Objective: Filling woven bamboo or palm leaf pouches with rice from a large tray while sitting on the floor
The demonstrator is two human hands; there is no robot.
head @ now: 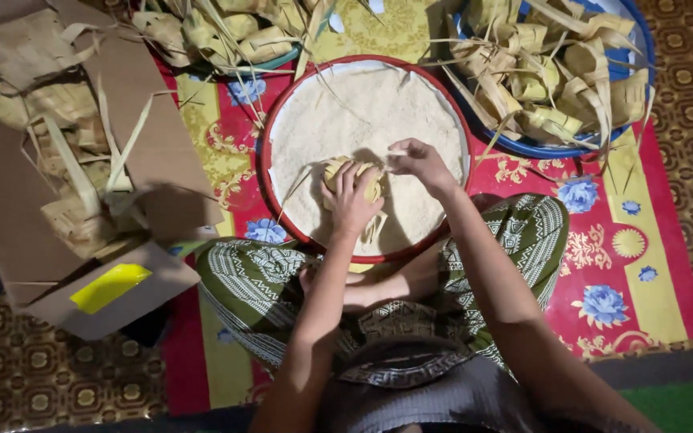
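The left hand point(352, 200) has its grip wrapped around a small woven leaf pouch point(354, 178), holding it low over the near half of a round red-rimmed tray point(264, 172) filled with pale rice point(346, 112). The right hand point(419, 160) sits just right of the pouch, fingers pinched together at the pouch's upper edge; whether they hold grains or a leaf strip is too small to tell. A loose strip of leaf hangs from the pouch toward the near rim of the tray.

The person sits cross-legged on the floor with the tray touching the knees, on a red and yellow flowered mat point(627, 265). At the far right, a blue basin point(631, 120) is heaped with many woven pouches point(555, 72). At the far middle, a second heap of pouches point(218, 32) lies in another dish whose rim barely shows. To the left, an open cardboard box point(10, 200) holds flat, dried leaf pieces point(74, 200).

As a judgement of progress: one pouch is being worked in the rice now. Which heap is filled and which is empty cannot be told, as the pouches look alike. The tray looks nearly full, so much rice appears unused.
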